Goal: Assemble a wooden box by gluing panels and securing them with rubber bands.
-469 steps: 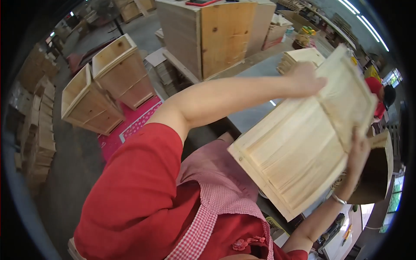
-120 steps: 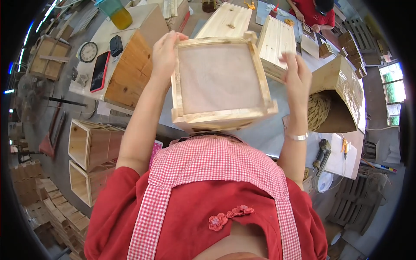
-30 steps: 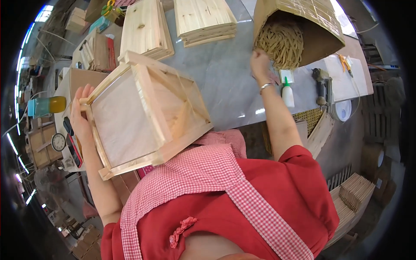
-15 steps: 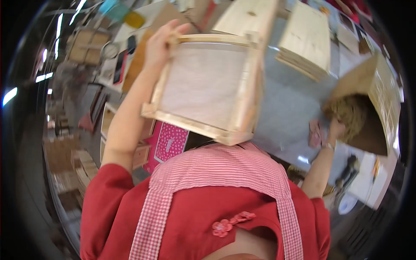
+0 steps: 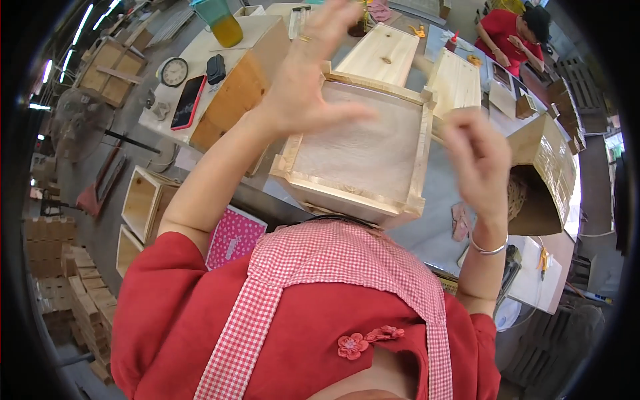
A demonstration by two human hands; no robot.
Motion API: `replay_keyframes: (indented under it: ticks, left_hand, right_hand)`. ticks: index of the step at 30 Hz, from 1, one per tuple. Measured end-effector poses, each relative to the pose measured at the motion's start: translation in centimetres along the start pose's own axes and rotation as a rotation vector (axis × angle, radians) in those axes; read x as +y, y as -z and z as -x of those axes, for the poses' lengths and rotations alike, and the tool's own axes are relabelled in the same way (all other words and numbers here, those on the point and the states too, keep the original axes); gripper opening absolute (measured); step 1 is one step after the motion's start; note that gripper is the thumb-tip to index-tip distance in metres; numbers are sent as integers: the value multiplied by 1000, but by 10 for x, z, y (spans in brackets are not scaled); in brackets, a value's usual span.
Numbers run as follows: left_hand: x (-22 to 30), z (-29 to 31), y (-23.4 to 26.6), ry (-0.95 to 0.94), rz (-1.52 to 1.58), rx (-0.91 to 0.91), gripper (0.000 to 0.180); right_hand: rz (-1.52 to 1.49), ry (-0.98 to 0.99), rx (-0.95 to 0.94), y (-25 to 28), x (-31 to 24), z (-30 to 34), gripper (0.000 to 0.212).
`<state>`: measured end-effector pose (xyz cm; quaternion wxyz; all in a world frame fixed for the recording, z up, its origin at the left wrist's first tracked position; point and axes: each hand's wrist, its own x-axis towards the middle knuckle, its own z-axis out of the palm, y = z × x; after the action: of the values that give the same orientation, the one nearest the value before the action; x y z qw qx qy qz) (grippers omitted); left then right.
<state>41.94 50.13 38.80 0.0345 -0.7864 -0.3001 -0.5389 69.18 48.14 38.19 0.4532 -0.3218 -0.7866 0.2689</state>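
Observation:
A square wooden box with a pale flat panel inside its raised rim stands right in front of my apron, at the near side of the grey table. Over its far left corner is my left hand, fingers spread and holding nothing; whether it touches the rim is unclear. To the right of the box my right hand is raised above the table with its fingers curled in. It is blurred, and anything inside the fingers is hidden. A cardboard box lies at the right, its opening facing my right hand.
Wooden boards and another stack lie beyond the box. At the left, a side table bears a clock, red-edged phone and jug. A pink cloth lies near the right forearm. A person works far right.
My left hand has let go of the wooden box's far left corner and opened above it. My right hand has come out of the cardboard box and moved up and left. The wooden box shifted right.

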Motion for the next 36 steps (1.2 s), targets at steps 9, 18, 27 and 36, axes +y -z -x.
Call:
replay_keyframes:
  ticks: [9,18,27,36]
  left_hand:
    - [26,37,71,536,758,-591,17]
    - [-108,43,58,-143,-171,-244,18]
    - [-59,82,83,399,342,-568,25]
    - [-10,96,94,535,319,-695,53]
  right_hand:
    - [84,270,-419,-42,-49,-13,18]
    - [601,81,-95,20,50,-46,43]
    - [362,20,-164,23,55,20,57]
    - [249,-222,-403,11,17,57,65]
